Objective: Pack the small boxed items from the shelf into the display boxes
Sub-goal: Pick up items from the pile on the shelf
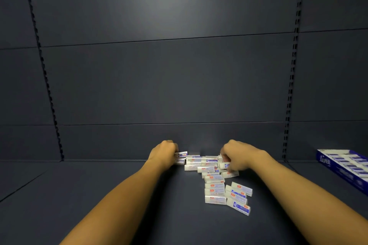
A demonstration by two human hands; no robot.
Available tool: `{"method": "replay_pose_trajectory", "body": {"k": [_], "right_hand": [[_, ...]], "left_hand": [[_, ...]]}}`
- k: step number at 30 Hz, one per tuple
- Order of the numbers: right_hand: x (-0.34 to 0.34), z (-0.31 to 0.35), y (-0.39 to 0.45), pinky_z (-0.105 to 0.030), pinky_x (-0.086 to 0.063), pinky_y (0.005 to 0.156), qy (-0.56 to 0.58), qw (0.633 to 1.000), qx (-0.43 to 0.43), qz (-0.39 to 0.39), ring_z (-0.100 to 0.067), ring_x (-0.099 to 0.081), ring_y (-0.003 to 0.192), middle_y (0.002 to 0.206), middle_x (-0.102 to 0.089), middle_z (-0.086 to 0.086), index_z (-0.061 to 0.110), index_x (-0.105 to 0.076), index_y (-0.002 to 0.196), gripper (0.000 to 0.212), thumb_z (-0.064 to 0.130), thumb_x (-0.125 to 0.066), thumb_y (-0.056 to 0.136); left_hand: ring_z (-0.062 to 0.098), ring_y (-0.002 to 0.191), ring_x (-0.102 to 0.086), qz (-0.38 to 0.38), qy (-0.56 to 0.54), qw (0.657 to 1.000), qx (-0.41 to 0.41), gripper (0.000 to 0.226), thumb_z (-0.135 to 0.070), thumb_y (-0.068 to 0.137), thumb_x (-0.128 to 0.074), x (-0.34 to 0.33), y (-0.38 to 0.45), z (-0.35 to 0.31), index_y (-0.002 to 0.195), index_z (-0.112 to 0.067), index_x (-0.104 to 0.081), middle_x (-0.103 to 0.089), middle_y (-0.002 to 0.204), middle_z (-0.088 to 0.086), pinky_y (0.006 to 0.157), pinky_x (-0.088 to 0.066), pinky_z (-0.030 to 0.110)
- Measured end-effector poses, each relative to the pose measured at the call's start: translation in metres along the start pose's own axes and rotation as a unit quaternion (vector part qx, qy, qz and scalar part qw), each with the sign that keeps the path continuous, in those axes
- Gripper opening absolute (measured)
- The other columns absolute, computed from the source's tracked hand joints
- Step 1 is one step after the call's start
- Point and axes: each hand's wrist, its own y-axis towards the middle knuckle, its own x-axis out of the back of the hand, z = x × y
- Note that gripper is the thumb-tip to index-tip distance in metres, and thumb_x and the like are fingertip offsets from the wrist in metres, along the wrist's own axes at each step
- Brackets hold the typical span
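Observation:
Several small white boxed items (216, 187) with blue and red print lie scattered on the dark shelf (99, 195), from the back wall toward the front. My left hand (164, 152) reaches the pile's left end and is closed on small boxes (181, 154) at the back. My right hand (236, 157) is curled over the pile's right side, fingers gripping a small box (225, 165). A blue display box (344, 167), holding rows of the same items, sits at the far right edge of the shelf.
The dark back panel (169, 75) rises right behind the pile, with slotted uprights (289, 95) on both sides. Bare shelf surface lies left of the pile and between my forearms.

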Motion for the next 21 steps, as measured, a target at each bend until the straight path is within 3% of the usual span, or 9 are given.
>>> {"method": "replay_pose_trajectory", "body": {"k": [5,11,17,21], "right_hand": [[0.005,-0.001,-0.008,-0.026,-0.042,0.059,0.01,0.999,-0.003,-0.053,-0.014,-0.056,0.079,0.093,-0.054,0.004,0.028,-0.052,0.079,0.022,0.021,-0.073,0.079],[0.004,-0.001,-0.018,-0.024,-0.041,0.066,0.006,0.996,0.001,-0.094,-0.015,-0.055,0.088,0.097,-0.052,0.007,0.027,-0.056,0.087,0.015,0.024,-0.071,0.084],[0.002,0.002,-0.029,-0.029,-0.049,0.074,-0.007,0.994,-0.004,-0.106,-0.016,-0.055,0.092,0.097,-0.051,0.008,0.024,-0.06,0.093,0.013,0.026,-0.071,0.086],[0.004,0.002,-0.035,-0.028,-0.048,0.073,-0.012,0.994,-0.013,-0.111,-0.016,-0.054,0.091,0.097,-0.05,0.008,0.024,-0.061,0.093,0.011,0.022,-0.069,0.086]], "left_hand": [[0.028,0.103,-0.06,-0.006,0.027,0.999,-0.025,0.02,-0.009,0.098,-0.052,-0.014,0.014,-0.006,0.113,-0.012,-0.065,-0.06,0.118,0.005,0.083,-0.053,0.039],[0.028,0.103,-0.062,0.004,0.059,0.996,-0.064,0.023,-0.005,0.092,-0.057,-0.018,0.024,-0.007,0.113,-0.014,-0.065,-0.061,0.118,0.004,0.08,-0.052,0.037],[0.03,0.104,-0.062,0.02,0.073,0.993,-0.091,0.022,-0.007,0.093,-0.057,-0.014,0.031,-0.004,0.112,-0.012,-0.065,-0.06,0.121,0.007,0.082,-0.051,0.038],[0.029,0.096,-0.063,0.026,0.072,0.991,-0.112,0.016,-0.011,0.09,-0.058,-0.003,0.032,-0.004,0.103,-0.011,-0.067,-0.062,0.115,0.007,0.072,-0.048,0.036]]}}
